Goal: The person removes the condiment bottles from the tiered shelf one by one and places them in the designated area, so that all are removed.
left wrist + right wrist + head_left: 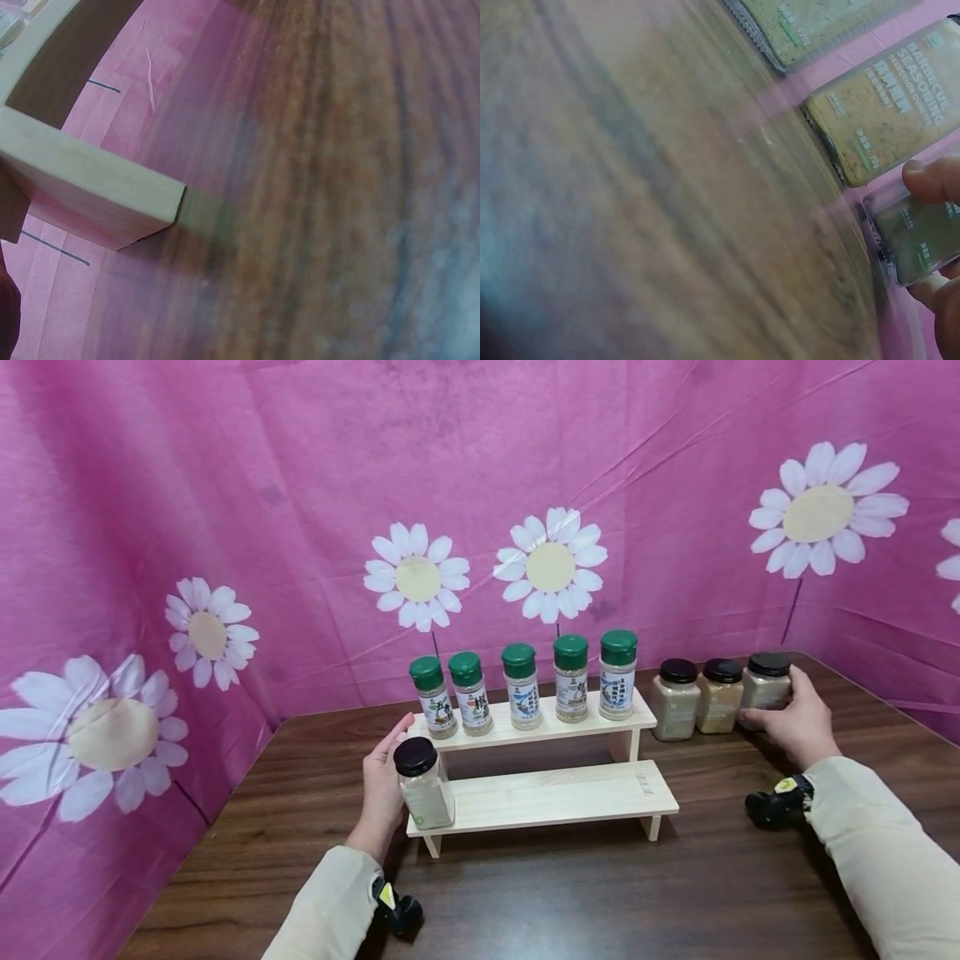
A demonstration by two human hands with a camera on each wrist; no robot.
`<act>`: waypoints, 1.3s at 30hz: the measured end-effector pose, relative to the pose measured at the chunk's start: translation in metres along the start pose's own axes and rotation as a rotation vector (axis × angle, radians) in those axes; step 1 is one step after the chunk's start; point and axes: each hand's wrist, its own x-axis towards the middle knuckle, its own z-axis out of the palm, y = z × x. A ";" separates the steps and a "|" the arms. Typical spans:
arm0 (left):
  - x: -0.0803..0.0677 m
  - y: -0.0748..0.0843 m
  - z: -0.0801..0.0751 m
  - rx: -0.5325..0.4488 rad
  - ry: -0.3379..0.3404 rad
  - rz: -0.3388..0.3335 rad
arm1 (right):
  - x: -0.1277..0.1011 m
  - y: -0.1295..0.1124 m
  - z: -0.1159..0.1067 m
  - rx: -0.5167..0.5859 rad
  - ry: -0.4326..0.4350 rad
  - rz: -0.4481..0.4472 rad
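Observation:
A two-step pale wooden rack [555, 793] stands on the dark wooden table [570, 893]. Several green-capped spice bottles [519, 685] line its upper step. My left hand [384, 781] grips a black-capped jar of pale powder [424, 783] standing at the left end of the lower step. My right hand [798, 718] grips the rightmost of three black-capped jars [767, 689] that stand in a row right of the rack. In the right wrist view that jar [919, 236] shows between a fingertip [930, 180] and the palm, next to a barbecue seasoning jar [889, 112]. The left wrist view shows only the rack's edge [90, 187].
A pink cloth with white daisies [480, 510] hangs behind and at both sides of the table. The other two black-capped jars [697, 697] stand between the rack and my right hand. The lower step right of the held jar is bare wood.

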 end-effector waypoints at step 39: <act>0.000 -0.001 0.000 -0.006 0.008 -0.001 | -0.033 -0.107 -0.036 0.458 0.011 -0.046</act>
